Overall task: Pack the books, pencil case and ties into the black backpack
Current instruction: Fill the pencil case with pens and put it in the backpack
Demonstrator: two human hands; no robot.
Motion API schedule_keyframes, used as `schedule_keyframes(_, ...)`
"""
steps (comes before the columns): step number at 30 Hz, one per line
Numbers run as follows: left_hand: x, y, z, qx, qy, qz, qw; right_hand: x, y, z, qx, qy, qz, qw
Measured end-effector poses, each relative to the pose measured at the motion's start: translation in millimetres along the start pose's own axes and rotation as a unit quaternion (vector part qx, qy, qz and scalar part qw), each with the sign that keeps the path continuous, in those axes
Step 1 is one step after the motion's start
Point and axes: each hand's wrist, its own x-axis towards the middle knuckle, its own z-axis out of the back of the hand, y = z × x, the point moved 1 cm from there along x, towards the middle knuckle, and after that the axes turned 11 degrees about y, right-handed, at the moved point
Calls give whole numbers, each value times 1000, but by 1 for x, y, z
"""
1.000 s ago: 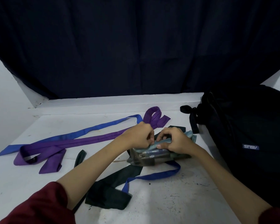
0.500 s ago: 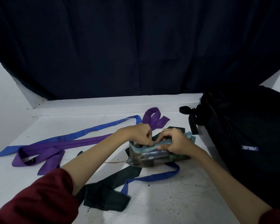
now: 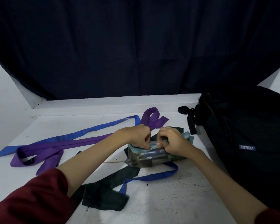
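A see-through pencil case (image 3: 145, 158) with a teal top edge lies mid-table, pens visible inside. My left hand (image 3: 138, 137) pinches its top edge at the left end. My right hand (image 3: 171, 143) grips the top edge just to the right. Under and around the case lie a blue tie (image 3: 74, 134), a purple tie (image 3: 55, 145) and a dark green tie (image 3: 108, 196). The black backpack (image 3: 249, 135) lies on the table at the right, close to my right forearm. No books are in view.
The white table (image 3: 168, 199) ends at a low ledge and a dark curtain (image 3: 136, 46) behind. A backpack strap (image 3: 190, 120) trails toward the case. A thin cord (image 3: 113, 162) runs out from the case's left end.
My left hand has slid left along the case's top edge. My right hand has stayed gripping the top edge at the right. The ties and the backpack have stayed in place.
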Motion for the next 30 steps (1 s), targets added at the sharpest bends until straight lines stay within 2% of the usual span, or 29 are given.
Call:
schedule_keyframes(6,-7,1,-3,27,-2,0,1000,-1,6,-4,-110,28,-2,994)
schedule_keyframes(12,-36,31,-2,2,-4,51,999,-3,0,4,-104,1,3,995)
schedule_keyframes(20,-54,28,1,77,-6,85,993,-4,5,3,-121,21,-19,992)
schedule_keyframes(27,-59,28,3,93,-2,102,990,-3,8,-1,-125,15,-40,991)
schedule_keyframes(30,-56,27,6,15,-14,67,998,-4,6,1,-98,12,-31,995)
